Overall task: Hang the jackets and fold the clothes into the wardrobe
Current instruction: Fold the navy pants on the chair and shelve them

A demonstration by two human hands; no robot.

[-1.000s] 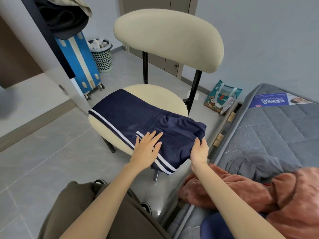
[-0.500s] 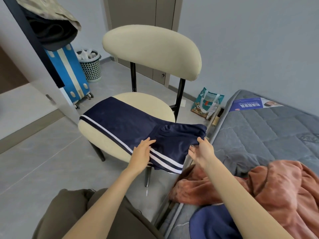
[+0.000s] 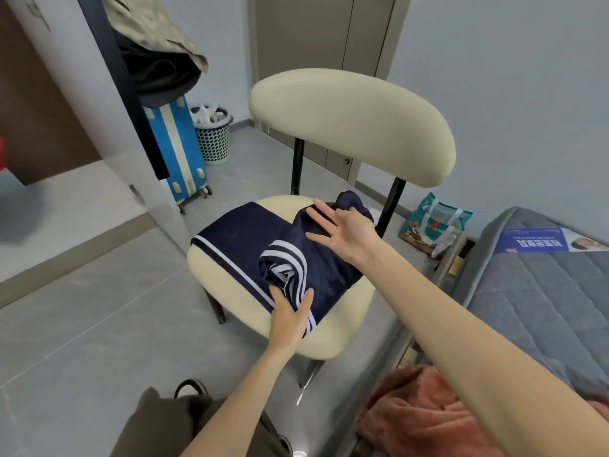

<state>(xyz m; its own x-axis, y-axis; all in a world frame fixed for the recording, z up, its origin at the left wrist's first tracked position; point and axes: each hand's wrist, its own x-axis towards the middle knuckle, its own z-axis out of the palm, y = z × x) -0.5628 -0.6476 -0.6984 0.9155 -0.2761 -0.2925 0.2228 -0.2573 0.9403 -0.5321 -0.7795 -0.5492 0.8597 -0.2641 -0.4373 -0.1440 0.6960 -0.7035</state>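
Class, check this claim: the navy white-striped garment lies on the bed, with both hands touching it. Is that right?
No. The navy garment lies on the chair seat, not the bed; the head view shows it. Both the left hand and right hand touch it.

Pale blue walls (image 3: pixel 494 77), grey tiled floor (image 3: pixel 82 324); cream chair (image 3: pixel 349 120), blue suitcase (image 3: pixel 174 150), mesh bin (image 3: pixel 212 140), grey mattress (image 3: pixel 543 291).

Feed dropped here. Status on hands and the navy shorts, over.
Left hand flat on striped edge of the navy shorts. Right hand open over the far fold. Shorts bunched on the chair, nothing blocking.
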